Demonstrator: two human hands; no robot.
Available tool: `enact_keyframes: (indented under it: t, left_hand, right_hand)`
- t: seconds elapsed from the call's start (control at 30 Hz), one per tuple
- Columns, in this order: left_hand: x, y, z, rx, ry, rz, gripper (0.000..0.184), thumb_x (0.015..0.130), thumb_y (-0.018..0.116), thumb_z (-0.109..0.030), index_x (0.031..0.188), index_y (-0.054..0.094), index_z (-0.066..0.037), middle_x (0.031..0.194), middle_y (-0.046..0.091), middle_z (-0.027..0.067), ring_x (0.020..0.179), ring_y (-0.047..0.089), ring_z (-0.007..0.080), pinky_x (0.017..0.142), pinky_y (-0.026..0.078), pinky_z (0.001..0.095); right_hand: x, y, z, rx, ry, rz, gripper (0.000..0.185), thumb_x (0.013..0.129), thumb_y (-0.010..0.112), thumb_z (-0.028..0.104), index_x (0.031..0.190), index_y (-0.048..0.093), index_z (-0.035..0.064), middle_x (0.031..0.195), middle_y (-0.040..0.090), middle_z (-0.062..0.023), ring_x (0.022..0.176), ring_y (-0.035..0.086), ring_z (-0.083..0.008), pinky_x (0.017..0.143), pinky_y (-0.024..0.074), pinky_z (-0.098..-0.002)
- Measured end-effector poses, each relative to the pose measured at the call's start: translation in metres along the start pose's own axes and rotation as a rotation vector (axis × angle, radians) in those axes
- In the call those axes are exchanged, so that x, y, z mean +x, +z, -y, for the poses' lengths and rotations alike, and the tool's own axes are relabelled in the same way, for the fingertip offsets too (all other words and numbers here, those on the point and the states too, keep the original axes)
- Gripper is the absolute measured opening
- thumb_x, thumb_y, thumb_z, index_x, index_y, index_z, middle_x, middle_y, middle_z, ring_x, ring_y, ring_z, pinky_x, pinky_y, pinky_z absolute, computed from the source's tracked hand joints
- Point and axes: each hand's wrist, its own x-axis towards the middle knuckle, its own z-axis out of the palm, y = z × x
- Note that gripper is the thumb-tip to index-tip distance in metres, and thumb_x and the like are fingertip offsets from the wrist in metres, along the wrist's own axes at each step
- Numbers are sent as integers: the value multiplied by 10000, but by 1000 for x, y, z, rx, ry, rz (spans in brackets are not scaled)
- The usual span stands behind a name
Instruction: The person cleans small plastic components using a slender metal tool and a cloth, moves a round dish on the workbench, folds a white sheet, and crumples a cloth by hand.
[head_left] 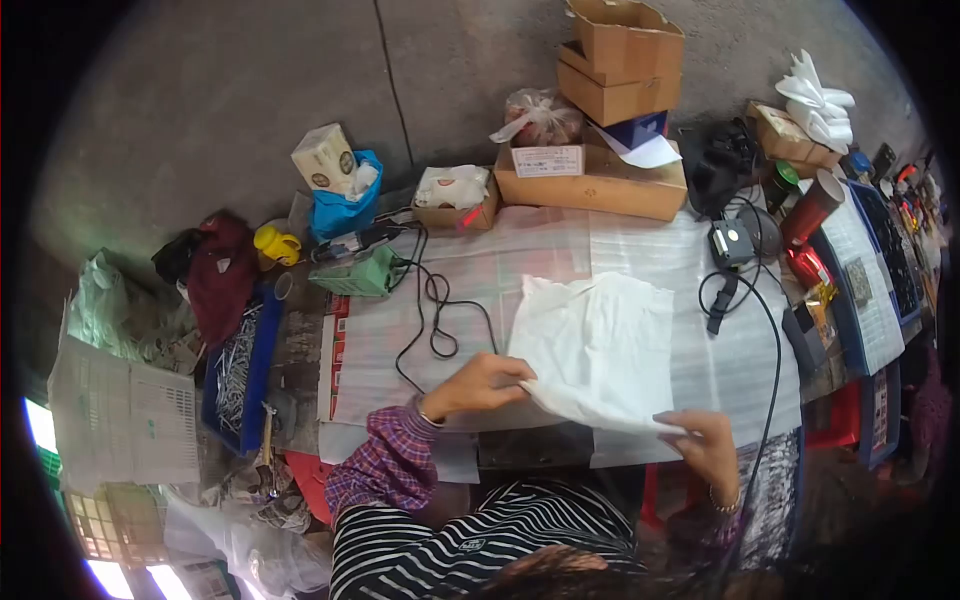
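Observation:
A white, crinkled sheet [597, 345] lies spread over the front middle of the table; whether it is cloth or a thin bag I cannot tell. Its near left corner is pinched by my left hand [478, 385], thumb against fingers. At the near right corner, my right hand [703, 446] grips the same sheet between thumb and fingers. The near edge is lifted and pulled fairly straight between both hands, while the far part rests on the table covering.
Foam sheeting [460, 270] covers the table [300, 345]. Left are a green power box [360, 275] with a looped black cable and a blue tray of metal pins [240, 375]. Cardboard boxes [590, 185] line the back. Right, a black cable [775, 340] hangs near a red cup [812, 208].

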Motion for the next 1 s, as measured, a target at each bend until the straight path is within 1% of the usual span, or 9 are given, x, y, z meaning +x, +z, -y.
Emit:
enact_keyframes:
  t: [0.17,0.3,0.43,0.5,0.57,0.6,0.67,0.8,1.0]
  left_hand:
    - [-2,-30,-9,-472,-223,-44,188,791,654,-22,974,641,21,890,640,11,833,584,85,744,465,227]
    - [33,-33,10,-293,-266,-187,194,808,662,-89,973,647,13,815,633,-28,733,556,43,653,439,197]
    - [71,-27,37,-160,-223,-282,193,826,626,-119,963,645,15,777,631,-33,663,542,31,582,431,203]
    - [80,-23,55,-140,-219,-291,193,826,609,-116,958,643,20,743,629,-29,632,537,36,567,433,207]
    - [83,-23,70,62,-255,-275,250,803,622,-105,1016,623,24,793,654,37,672,579,101,607,458,246]
    - [84,-19,69,58,-257,-265,250,803,622,-105,1016,623,24,793,654,37,672,579,101,607,458,246]
    - [77,-13,63,312,-163,-457,372,772,639,-95,1125,579,8,1019,639,142,874,615,237,759,479,316]
    - [63,-6,34,528,46,-484,497,745,647,-74,1221,520,-9,1234,532,189,1119,516,336,932,418,377]
    - [28,26,12,602,135,-34,710,733,696,-143,1357,379,-28,1388,396,174,1312,334,352,1053,319,409]
  right_hand:
    - [22,-19,-28,246,147,151,181,734,733,120,856,692,-8,671,647,-66,653,560,-69,598,442,-236]
    - [59,-11,-48,134,135,3,213,783,683,204,843,693,0,621,609,-28,587,504,-67,564,413,-244]
    - [90,-4,-70,3,153,-141,220,778,658,200,811,688,-16,608,620,-93,576,557,-107,576,440,-269]
    - [93,3,-87,-16,162,-178,255,764,684,168,934,668,-21,773,663,-97,678,600,-136,652,470,-273]
    - [89,15,-91,-305,-158,-500,388,760,689,146,1109,601,3,1064,637,-136,913,621,-262,800,473,-328]
    - [81,19,-87,-367,-157,-484,523,763,681,129,1248,503,47,1303,496,-137,1159,490,-337,935,418,-365]
    - [74,30,-64,-451,-234,-413,516,763,663,114,1242,488,31,1334,447,-161,1198,438,-364,979,387,-391]
    - [62,80,-57,-607,-216,-176,655,776,654,253,1334,390,32,1437,324,-142,1308,325,-332,1020,317,-508]
    - [49,123,-71,-626,-166,-82,725,805,591,385,1373,336,11,1468,270,-128,1359,238,-305,1068,233,-506]
